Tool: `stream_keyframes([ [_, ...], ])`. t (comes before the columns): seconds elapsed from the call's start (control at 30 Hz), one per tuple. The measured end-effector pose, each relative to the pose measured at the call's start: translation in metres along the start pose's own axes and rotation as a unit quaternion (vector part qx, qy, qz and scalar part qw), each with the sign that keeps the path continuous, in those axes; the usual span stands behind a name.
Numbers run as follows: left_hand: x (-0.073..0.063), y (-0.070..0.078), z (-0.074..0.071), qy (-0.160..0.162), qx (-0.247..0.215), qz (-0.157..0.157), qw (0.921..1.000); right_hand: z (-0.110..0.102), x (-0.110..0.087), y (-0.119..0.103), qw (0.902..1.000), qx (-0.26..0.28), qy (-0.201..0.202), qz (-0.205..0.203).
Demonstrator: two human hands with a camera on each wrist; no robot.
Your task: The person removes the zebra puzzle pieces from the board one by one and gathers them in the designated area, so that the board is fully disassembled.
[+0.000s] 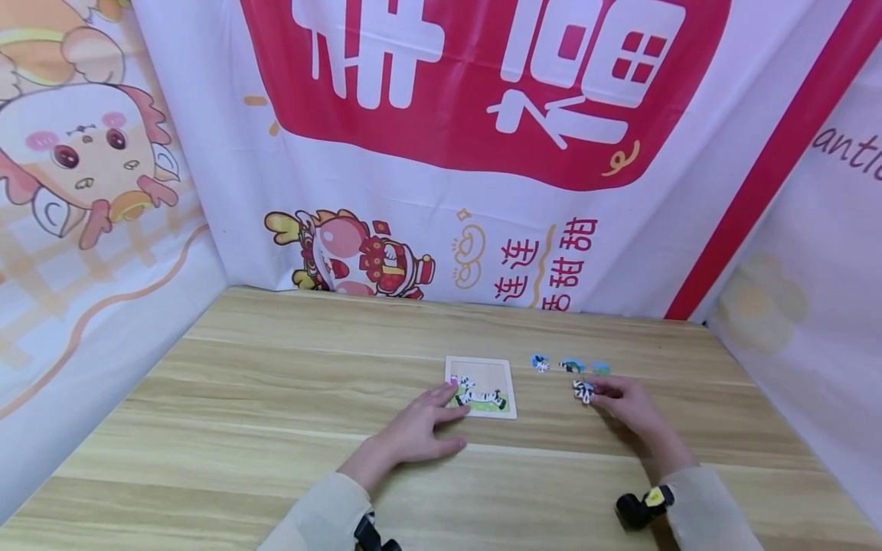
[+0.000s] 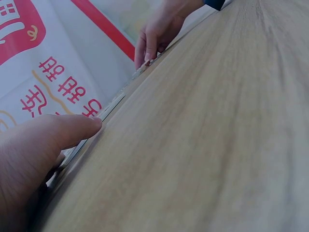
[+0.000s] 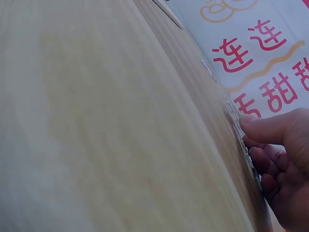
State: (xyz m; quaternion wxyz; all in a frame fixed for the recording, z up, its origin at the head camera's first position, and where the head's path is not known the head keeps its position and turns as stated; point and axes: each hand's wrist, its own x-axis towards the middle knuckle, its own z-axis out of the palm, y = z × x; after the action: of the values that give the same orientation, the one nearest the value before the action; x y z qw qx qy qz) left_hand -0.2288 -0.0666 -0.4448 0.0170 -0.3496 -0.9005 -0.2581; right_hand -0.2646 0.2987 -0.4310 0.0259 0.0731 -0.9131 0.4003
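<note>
A white-rimmed puzzle board (image 1: 513, 390) lies on the table, partly filled with a zebra's body and green grass; its upper part shows bare backing. My left hand (image 1: 420, 428) rests with extended fingers on the board's left side, thumb apart on the near side. To the right of the board, my right hand (image 1: 630, 405) pinches a black-and-white striped puzzle piece (image 1: 583, 391) between thumb and fingers, close over the table. In the right wrist view the thumb and curled fingers of the right hand (image 3: 285, 154) are seen from the side.
Behind the right hand's piece lie several loose puzzle pieces in a row: a blue and striped piece (image 1: 540, 363), a darker piece (image 1: 572, 365) and a blue-green piece (image 1: 601, 368). The wooden table (image 1: 276, 398) ends at a printed cloth (image 1: 386, 176) at the back.
</note>
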Motion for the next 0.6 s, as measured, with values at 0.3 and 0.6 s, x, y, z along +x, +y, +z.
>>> stream_keyframes([
  [0.3, 0.0003, -0.0002, 0.0002, 0.003, 0.001, 0.003, 1.0, 0.0021, 0.0001, -0.0001, 0.9992, -0.021, -0.016, 0.031],
  [0.6, 0.0003, 0.0007, 0.0002, -0.004, -0.002, -0.007, 1.0, 0.0042, 0.0027, 0.0039, 0.9996, -0.026, -0.01, -0.003],
])
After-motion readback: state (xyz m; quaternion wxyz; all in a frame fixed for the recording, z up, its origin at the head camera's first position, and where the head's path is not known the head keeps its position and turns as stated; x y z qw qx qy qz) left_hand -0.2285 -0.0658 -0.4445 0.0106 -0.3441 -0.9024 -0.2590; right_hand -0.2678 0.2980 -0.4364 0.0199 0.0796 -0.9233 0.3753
